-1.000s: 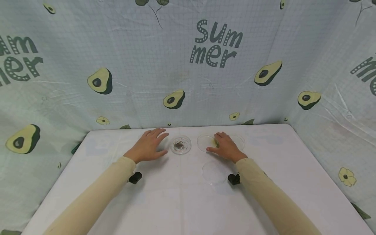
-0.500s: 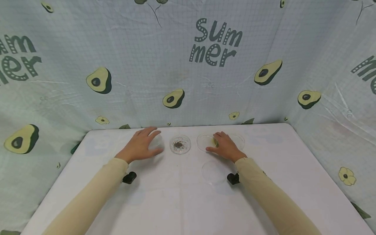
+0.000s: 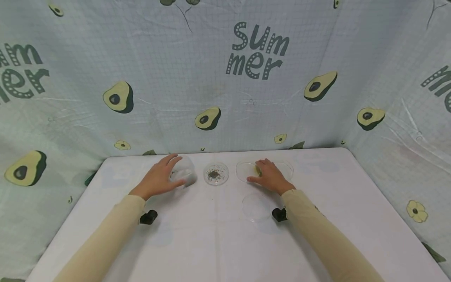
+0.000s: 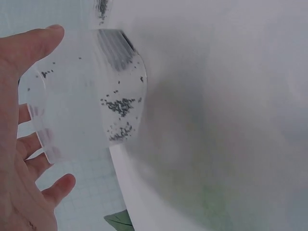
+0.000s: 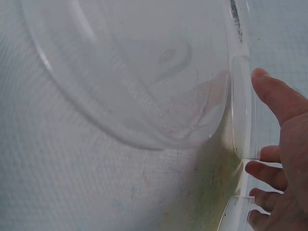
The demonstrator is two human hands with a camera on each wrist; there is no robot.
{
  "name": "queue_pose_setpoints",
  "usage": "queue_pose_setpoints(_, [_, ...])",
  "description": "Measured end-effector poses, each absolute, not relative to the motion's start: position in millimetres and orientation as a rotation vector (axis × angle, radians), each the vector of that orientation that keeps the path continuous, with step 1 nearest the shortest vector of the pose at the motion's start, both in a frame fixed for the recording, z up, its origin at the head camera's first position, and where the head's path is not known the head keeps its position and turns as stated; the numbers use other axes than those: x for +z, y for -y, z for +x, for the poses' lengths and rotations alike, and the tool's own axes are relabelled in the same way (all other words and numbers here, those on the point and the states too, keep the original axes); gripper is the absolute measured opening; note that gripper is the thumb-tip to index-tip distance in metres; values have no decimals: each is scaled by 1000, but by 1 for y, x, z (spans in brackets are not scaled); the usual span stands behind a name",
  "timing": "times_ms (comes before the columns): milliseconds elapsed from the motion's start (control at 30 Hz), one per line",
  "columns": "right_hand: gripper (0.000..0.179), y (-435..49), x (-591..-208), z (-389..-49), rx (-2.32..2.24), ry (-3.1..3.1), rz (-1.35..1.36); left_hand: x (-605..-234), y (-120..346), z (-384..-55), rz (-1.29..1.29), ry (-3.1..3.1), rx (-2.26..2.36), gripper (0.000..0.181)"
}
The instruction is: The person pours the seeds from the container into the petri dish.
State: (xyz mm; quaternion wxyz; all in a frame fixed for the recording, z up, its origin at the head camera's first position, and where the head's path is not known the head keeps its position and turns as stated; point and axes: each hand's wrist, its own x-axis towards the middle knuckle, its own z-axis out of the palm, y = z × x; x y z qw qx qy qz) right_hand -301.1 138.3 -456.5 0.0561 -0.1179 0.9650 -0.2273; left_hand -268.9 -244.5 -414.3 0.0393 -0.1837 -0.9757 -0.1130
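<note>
My left hand [image 3: 158, 178] is just left of an upright clear plastic cup [image 3: 186, 172] at the table's back. Dark seed-like bits [image 4: 120, 107] lie in its bottom. In the left wrist view, my thumb and loosely bent fingers spread around the cup's near side. A round clear petri dish [image 3: 216, 178] with dark bits stands right of it. My right hand [image 3: 272, 177] stays between two clear dishes. Its thumb [image 5: 276, 94] spreads over the nearer dish [image 3: 243, 172], fingertips right at that rim. The other dish [image 3: 289, 171] is partly hidden behind the hand.
A flat clear round dish or lid [image 3: 256, 207] lies nearer on the white table [image 3: 197, 243], left of the right wrist; it looms large in the right wrist view [image 5: 134, 72]. Printed cloth [image 3: 158, 78] stands behind the table and at both sides.
My left hand has moved left, away from the petri dish with dark bits, and the plastic cup shows more from behind it. My right hand and the dishes keep their places.
</note>
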Motion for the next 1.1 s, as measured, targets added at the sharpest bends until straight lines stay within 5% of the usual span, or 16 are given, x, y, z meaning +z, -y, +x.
queue_pose_setpoints(500, [80, -135, -453, -298, -656, -2963, -370, -422, 258, -267, -415, 3118, -486, 108])
queue_pose_setpoints(1100, [82, -136, -456, -298, -622, -2990, -394, -431, 256, -266, -372, 3128, -667, 110])
